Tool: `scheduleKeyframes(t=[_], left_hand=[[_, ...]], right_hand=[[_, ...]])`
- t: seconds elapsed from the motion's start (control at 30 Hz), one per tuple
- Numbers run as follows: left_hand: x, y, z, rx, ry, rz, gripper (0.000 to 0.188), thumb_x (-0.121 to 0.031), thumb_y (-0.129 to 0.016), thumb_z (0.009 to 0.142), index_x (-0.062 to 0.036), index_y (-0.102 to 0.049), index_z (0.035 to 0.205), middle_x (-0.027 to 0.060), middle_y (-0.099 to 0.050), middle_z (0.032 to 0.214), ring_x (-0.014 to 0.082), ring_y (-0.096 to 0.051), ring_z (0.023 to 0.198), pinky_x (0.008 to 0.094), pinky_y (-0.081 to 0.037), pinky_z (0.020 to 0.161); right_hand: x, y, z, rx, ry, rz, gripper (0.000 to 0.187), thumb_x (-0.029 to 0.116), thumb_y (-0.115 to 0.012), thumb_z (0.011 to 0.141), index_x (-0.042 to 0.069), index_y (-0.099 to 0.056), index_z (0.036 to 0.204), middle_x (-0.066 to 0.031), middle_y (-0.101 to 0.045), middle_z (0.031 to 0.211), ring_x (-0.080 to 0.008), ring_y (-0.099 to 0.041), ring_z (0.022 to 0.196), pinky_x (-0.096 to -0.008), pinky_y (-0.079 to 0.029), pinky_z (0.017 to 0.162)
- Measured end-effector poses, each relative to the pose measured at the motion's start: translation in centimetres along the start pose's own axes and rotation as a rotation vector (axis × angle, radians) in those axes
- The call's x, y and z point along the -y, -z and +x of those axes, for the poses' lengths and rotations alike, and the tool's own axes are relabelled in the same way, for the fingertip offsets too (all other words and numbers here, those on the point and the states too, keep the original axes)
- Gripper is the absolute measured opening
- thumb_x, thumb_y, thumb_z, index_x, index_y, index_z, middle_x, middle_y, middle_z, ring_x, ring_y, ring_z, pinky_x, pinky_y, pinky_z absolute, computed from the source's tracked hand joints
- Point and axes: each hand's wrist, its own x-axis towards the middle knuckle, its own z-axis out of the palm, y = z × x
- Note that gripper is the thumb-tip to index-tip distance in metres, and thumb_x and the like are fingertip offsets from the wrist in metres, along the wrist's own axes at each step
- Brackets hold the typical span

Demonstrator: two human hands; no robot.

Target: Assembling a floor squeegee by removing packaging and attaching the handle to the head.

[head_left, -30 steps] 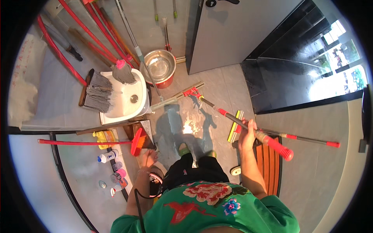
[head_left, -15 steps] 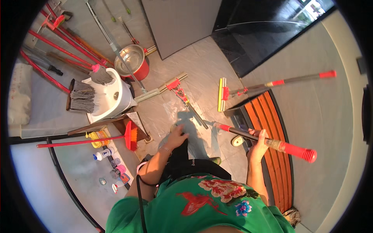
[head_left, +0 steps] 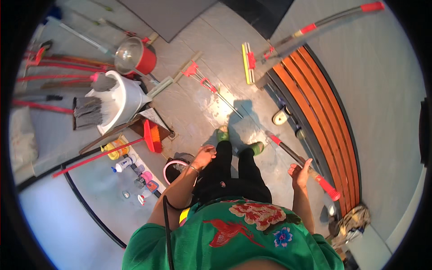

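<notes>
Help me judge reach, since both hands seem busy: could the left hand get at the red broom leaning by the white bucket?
Probably yes: the left hand looks empty, and the red broom stands just beyond it with nothing between.

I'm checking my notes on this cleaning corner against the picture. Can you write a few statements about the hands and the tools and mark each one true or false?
1. The right hand grips a mop handle with red ends. True.
2. The left hand holds the red broom. False: it holds nothing and hangs by the person's thigh; the broom leans apart from it.
3. A red bucket stands beyond the white bucket. True.
4. The yellow-edged mop lies by the orange slatted bench. True.
5. Both feet are bare. False: they wear green shoes.
</notes>
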Motion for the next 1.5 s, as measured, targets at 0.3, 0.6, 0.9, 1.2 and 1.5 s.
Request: scheduleKeyframes(t=[0.3, 0.6, 0.9, 1.2, 1.5], left_hand=[[8.4, 3.9, 14.3, -0.11, -0.315, 0.868, 0.022, -0.027, -0.055, 0.084, -0.0072, -0.064, 0.086, 0.0184, -0.065, 0.076, 0.0342, -0.064, 0.073, 0.043, -0.052, 0.067], [2.7, -4.0, 28.2, -0.182, -0.368, 0.9, 0.022, -0.023, -0.056, 0.085, -0.003, -0.064, 0.087, 0.0209, -0.065, 0.08, 0.0383, -0.062, 0.075, 0.0432, -0.05, 0.065], [11.8, -15.2, 49.1, -0.461, 0.122, 0.237, 0.05, -0.042, -0.066, 0.083, 0.0049, -0.062, 0.099, 0.0123, -0.065, 0.08, 0.0192, -0.062, 0.068, 0.0313, -0.052, 0.056], [16.5, -12.6, 60.6, -0.727, 0.023, 0.372, 0.058, -0.042, -0.077, 0.068, 0.008, -0.062, 0.094, 0.0176, -0.067, 0.084, 0.0254, -0.066, 0.073, 0.0349, -0.051, 0.067], [8.8, -13.2, 48.2, -0.576, -0.152, -0.438, 0.018, -0.023, -0.056, 0.077, -0.0053, -0.051, 0.075, 0.0057, -0.051, 0.057, 0.0179, -0.05, 0.049, 0.0334, -0.04, 0.044]], right_hand=[[-8.9, 1.4, 0.2, -0.225, -0.229, 0.28, 0.067, 0.072, -0.047, 0.081, 0.021, -0.047, 0.126, -0.0075, -0.061, 0.099, -0.019, -0.057, 0.083, -0.0355, -0.045, 0.076], [-17.8, 2.1, 11.4, -0.161, -0.188, 0.174, 0.063, 0.061, -0.045, 0.089, 0.009, -0.047, 0.125, -0.007, -0.061, 0.082, -0.0145, -0.057, 0.066, -0.0268, -0.048, 0.06], [-23.9, 6.0, 22.6, -0.206, -0.07, 0.396, 0.061, 0.058, -0.036, 0.093, 0.002, -0.054, 0.109, -0.0054, -0.058, 0.066, -0.0139, -0.054, 0.056, -0.0243, -0.041, 0.046], [-20.7, 8.2, 25.4, -0.247, -0.001, 0.62, 0.058, 0.057, -0.035, 0.094, 0.005, -0.053, 0.114, -0.006, -0.059, 0.068, -0.013, -0.052, 0.056, -0.0225, -0.039, 0.047], [-21.7, 9.2, 20.2, -0.101, 0.141, 0.885, 0.057, 0.057, -0.037, 0.094, 0.005, -0.055, 0.108, -0.0073, -0.056, 0.065, -0.0154, -0.05, 0.055, -0.0267, -0.041, 0.05]])
